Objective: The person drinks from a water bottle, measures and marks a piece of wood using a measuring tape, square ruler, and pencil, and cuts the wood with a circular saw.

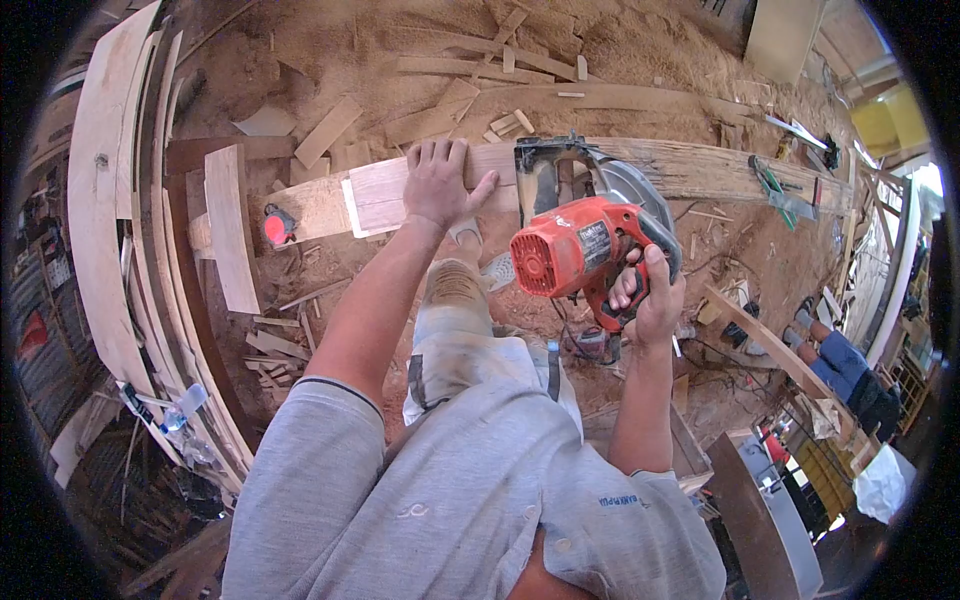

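Note:
My right hand (pixel 645 290) is wrapped round the rear handle of a red circular saw (pixel 585 245). The saw's dark base plate sits on a board (pixel 375 195) laid along a long plank bench (pixel 690 170). My left hand (pixel 438 183) lies flat on that board, left of the saw, with the thumb spread towards it. Whether the blade is turning or cutting cannot be made out. To the left on the bench lies a red and black tape measure (pixel 278 226). A green-handled tool (pixel 775 190) rests at the bench's right end.
Long boards (pixel 115 200) are stacked on the left. A short board (pixel 232 228) crosses the bench near its left end. Offcuts (pixel 330 130) and sawdust cover the ground. A cable runs below the saw. Another person (pixel 840 365) is at the right.

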Action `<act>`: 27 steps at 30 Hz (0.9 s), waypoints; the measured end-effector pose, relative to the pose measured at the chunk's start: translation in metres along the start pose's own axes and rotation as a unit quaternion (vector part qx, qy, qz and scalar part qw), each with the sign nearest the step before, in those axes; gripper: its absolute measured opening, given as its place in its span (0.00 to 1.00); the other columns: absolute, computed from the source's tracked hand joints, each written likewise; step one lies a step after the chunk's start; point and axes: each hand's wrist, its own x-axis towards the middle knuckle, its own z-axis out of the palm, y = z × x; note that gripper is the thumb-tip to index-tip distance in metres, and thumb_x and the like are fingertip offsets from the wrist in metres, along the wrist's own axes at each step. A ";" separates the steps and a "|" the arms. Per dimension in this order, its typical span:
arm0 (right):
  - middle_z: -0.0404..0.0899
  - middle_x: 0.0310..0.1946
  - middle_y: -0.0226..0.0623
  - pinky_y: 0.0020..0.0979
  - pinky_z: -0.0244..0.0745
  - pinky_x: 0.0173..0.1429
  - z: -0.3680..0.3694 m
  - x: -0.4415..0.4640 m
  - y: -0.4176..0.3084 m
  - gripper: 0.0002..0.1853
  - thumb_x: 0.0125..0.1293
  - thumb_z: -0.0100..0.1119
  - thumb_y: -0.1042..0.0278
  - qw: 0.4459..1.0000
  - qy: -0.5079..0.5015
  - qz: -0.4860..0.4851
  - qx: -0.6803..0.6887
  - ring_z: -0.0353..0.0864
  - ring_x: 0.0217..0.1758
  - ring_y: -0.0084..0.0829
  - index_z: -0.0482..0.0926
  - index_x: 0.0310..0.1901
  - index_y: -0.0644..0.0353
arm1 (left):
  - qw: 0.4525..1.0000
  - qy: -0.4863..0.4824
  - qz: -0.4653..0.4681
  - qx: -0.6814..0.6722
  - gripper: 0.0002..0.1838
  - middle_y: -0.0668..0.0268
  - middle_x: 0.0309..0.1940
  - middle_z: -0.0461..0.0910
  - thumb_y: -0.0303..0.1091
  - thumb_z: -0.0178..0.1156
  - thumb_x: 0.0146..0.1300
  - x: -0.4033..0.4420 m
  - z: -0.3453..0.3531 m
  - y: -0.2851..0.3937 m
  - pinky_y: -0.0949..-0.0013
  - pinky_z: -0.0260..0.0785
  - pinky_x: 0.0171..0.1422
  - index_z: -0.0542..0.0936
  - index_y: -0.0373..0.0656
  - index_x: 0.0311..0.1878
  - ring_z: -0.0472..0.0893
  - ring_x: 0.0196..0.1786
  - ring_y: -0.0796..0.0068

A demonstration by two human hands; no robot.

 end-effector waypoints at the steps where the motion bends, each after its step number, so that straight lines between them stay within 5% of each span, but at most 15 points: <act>1: 0.71 0.19 0.28 0.29 0.71 0.24 0.001 0.001 -0.001 0.21 0.80 0.64 0.49 1.000 -0.002 0.000 0.002 0.72 0.17 0.24 0.79 0.46 0.63 | 1.000 0.001 0.001 0.000 0.39 0.54 0.52 0.81 0.69 0.64 0.66 0.001 0.000 0.000 0.48 0.63 0.73 0.82 0.39 0.60 0.76 0.60 0.52; 27: 0.73 0.20 0.30 0.30 0.71 0.22 0.008 0.009 -0.006 0.19 0.79 0.66 0.52 1.000 -0.004 -0.011 0.022 0.72 0.16 0.24 0.80 0.44 0.64 | 1.000 -0.015 0.001 -0.003 0.37 0.53 0.53 0.80 0.68 0.63 0.67 0.002 -0.003 0.000 0.47 0.63 0.71 0.81 0.39 0.59 0.76 0.60 0.51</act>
